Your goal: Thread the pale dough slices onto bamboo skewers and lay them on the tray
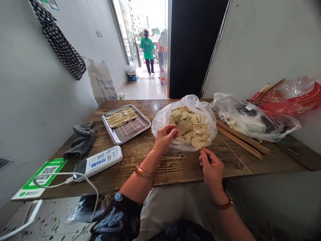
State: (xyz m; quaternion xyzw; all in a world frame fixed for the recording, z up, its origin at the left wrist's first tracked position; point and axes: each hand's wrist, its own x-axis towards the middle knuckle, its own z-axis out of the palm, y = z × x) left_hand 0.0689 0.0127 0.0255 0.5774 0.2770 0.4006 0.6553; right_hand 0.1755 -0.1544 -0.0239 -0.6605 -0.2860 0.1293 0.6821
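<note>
A thin wooden skewer is pinched upright in my right hand (pixel 212 165), which is closed around its lower end. Several pale, round food slices (pixel 200 135) are threaded on it in a stack, over the near right side of an open clear plastic bag (pixel 160 115). Loose slices (pixel 184 122) of the same kind fill the bag. At its near left edge is my left hand (pixel 166 135), thumb and fingers pinched together on what looks like a slice, partly hidden by the fingertips. On the left, a metal tray (pixel 114 138) bears finished-looking skewers of slices (pixel 121 117).
Bare wooden skewers (pixel 240 139) lie right of the bag, beside another plastic bag (pixel 245 122) and a red bag (pixel 293 100). At left are a grey cloth (pixel 81 139), a white power bank (pixel 102 162) with a cable, and a green QR card (pixel 41 179). People (pixel 147 48) stand beyond the doorway.
</note>
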